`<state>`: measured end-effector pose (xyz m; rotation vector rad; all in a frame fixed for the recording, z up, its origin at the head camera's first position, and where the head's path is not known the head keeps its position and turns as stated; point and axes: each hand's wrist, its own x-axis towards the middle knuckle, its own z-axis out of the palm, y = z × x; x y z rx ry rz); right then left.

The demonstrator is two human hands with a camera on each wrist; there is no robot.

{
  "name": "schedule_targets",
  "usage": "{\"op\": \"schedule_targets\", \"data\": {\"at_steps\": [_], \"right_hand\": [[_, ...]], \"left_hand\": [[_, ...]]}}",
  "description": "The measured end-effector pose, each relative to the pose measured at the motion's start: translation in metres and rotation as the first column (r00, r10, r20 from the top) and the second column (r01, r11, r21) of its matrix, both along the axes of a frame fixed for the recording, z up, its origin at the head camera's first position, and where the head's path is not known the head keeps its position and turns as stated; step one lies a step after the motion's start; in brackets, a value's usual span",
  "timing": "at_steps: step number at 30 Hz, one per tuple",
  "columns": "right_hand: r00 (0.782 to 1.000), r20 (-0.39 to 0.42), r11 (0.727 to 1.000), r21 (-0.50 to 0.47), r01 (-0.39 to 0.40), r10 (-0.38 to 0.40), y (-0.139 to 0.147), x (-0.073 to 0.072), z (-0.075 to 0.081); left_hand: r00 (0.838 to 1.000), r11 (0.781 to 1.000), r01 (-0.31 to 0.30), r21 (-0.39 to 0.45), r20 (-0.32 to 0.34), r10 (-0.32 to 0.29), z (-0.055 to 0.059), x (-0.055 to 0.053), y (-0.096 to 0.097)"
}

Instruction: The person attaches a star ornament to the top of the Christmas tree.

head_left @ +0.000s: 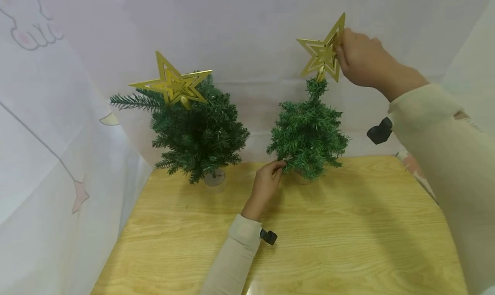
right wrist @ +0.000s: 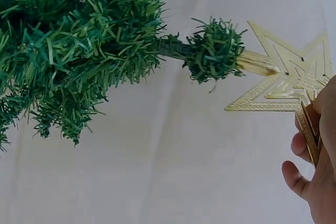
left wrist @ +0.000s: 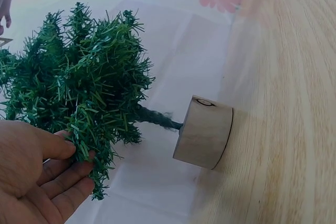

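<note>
My right hand (head_left: 363,62) pinches one side of a gold star tree topper (head_left: 324,53) at the tip of the small artificial Christmas tree (head_left: 309,131) on the right. In the right wrist view, the topper's tube (right wrist: 257,63) meets the tree's top tuft (right wrist: 214,51). Low on the same tree's left side, my left hand (head_left: 267,181) holds a green branch tip between thumb and fingers. The left wrist view shows that branch (left wrist: 86,140) in the fingers, and the tree's round wooden base (left wrist: 205,132) standing on the table.
A second, darker Christmas tree (head_left: 205,127) stands to the left, with its own gold star (head_left: 175,85) tilted on top. Both trees are near the back edge of the wooden table (head_left: 328,243). A pale printed cloth (head_left: 239,28) hangs behind them.
</note>
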<state>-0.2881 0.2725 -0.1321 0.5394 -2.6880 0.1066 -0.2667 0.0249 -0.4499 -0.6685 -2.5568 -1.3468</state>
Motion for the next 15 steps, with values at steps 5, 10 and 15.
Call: {"op": "schedule_targets", "data": {"at_steps": [5,10,15], "right_hand": [[0.996,0.003,0.989,-0.118,-0.087,0.088,0.009,0.0,-0.002],[0.999,-0.005,0.962,-0.27,-0.039,0.039,0.022,0.002,-0.009],[0.999,-0.045,0.929,-0.37,0.0,-0.018,0.026,0.003,-0.012]], "left_hand": [[1.0,1.0,-0.007,0.012,-0.004,0.007,-0.001,-0.002,0.0],[1.0,1.0,-0.009,0.0,0.0,0.009,-0.004,-0.002,0.001],[1.0,1.0,-0.001,0.012,-0.005,0.001,-0.004,-0.001,0.003]]}}
